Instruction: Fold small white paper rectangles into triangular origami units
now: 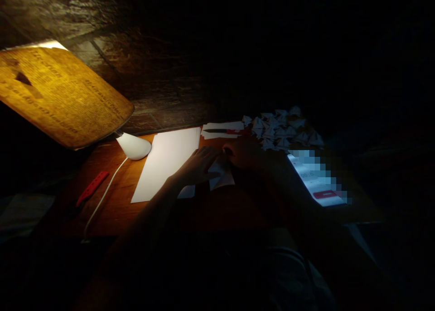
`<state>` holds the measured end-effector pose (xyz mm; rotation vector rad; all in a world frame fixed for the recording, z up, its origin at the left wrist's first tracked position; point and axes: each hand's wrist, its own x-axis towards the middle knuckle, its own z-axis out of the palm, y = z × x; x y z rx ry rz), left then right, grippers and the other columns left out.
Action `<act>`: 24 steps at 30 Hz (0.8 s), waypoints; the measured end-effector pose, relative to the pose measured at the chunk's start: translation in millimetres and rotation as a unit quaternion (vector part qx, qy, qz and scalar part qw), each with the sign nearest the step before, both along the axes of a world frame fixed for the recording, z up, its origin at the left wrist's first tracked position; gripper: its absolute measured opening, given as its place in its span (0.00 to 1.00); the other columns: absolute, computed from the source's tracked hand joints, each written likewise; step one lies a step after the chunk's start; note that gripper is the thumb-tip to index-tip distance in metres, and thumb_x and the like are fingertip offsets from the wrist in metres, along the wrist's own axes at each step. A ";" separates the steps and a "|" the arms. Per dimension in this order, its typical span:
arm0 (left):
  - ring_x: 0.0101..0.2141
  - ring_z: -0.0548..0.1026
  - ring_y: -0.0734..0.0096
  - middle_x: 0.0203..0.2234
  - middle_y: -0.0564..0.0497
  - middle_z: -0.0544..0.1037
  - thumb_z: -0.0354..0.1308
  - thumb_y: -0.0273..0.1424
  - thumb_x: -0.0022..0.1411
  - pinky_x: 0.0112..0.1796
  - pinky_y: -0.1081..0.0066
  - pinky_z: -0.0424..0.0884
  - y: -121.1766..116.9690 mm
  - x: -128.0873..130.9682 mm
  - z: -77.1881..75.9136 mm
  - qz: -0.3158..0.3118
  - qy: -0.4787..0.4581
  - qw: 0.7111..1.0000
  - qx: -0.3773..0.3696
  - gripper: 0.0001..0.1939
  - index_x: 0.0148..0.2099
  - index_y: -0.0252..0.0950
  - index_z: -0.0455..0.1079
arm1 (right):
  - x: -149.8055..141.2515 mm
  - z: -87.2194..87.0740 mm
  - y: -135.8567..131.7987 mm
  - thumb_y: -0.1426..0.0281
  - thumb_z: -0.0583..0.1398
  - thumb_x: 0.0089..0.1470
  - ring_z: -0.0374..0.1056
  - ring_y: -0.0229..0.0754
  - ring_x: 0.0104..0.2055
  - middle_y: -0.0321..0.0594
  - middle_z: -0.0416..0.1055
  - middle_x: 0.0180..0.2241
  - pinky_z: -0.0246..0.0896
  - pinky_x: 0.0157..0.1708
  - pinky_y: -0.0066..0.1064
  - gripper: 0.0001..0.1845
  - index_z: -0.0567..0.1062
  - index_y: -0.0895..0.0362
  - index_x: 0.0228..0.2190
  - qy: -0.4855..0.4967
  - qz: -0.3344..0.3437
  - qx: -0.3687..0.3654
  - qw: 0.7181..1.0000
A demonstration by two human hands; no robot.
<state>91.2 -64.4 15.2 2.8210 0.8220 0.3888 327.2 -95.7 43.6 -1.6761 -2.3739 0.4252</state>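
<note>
I'd press evenly with the left hand [203, 158], grip spread, over the folded white paper [222, 177] mid-way across the desk [117, 197], white sheets [170, 152] at its nine o'clock; whether the right hand's [246, 155] curled grip pinches, I cannot tell.

1. Paper stack [166, 163] on table [120, 200], right of lamp [134, 146].
2. Small sheet [221, 180] right of stack.
3. Bladed tool [234, 132] on slips [222, 125], behind sheet.
4. Folded pieces [280, 130] right of tool, behind phone [314, 179].
</note>
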 end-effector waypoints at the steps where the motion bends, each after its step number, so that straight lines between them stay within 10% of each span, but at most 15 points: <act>1: 0.58 0.74 0.45 0.59 0.39 0.75 0.69 0.42 0.60 0.55 0.47 0.72 0.3 1.2 -1.6 0.007 0.003 1.000 0.002 0.37 0.67 0.41 0.64 | -1.5 1.3 -1.1 0.65 0.59 0.64 0.75 0.52 0.49 0.50 0.82 0.48 0.61 0.44 0.36 0.15 0.80 0.56 0.49 -0.009 -0.012 0.006 1.000; 10: 0.47 0.79 0.58 0.46 0.44 0.83 0.55 0.30 0.70 0.49 0.55 0.77 0.1 5.1 2.1 0.029 -0.073 0.997 0.002 0.14 0.54 0.37 0.76 | -11.0 2.5 -6.7 0.57 0.57 0.69 0.75 0.54 0.54 0.54 0.79 0.54 0.64 0.48 0.38 0.24 0.74 0.59 0.58 0.001 -0.079 0.012 0.997; 24: 0.44 0.78 0.58 0.41 0.44 0.82 0.62 0.31 0.66 0.47 0.58 0.75 -1.2 9.4 5.1 0.063 -0.094 0.993 -0.028 0.12 0.50 0.36 0.78 | -6.7 -3.9 -7.1 0.52 0.73 0.49 0.73 0.61 0.57 0.58 0.76 0.57 0.66 0.53 0.43 0.51 0.66 0.61 0.66 0.004 -0.023 0.023 0.999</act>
